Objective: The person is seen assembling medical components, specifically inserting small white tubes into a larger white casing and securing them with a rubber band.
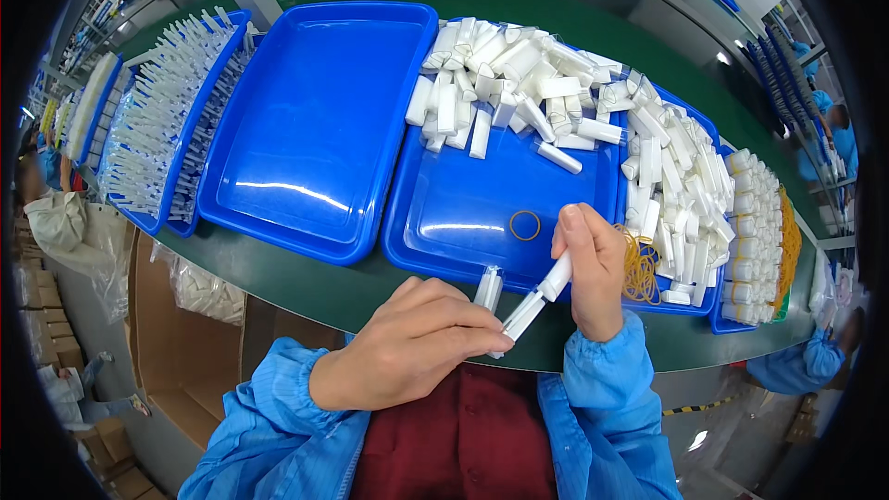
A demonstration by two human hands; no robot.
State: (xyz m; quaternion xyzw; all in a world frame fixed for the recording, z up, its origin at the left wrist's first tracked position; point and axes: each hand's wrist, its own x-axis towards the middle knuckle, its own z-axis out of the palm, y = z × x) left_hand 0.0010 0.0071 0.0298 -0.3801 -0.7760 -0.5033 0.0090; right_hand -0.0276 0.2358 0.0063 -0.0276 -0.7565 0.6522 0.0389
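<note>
Near the table's front edge, my left hand (417,343) is closed on the lower end of a slim white plastic piece (526,314). My right hand (595,268) grips a white tube-shaped part (557,278) at the upper end of that piece, and the two meet in line, tilted up to the right. A clear-ended white piece (488,288) stands up beside my left fingers; whether they hold it too I cannot tell. Just beyond, a blue tray (444,194) bears a heap of white pieces with clear sleeves (519,65) and a single rubber band (525,225).
Left of it stands a bare blue tray (296,120), then a tray of thin white sticks (171,102). On the right are more white pieces (681,185), loose rubber bands (640,268) and banded white bundles (750,241). A cardboard box (185,333) stands below the table's left side.
</note>
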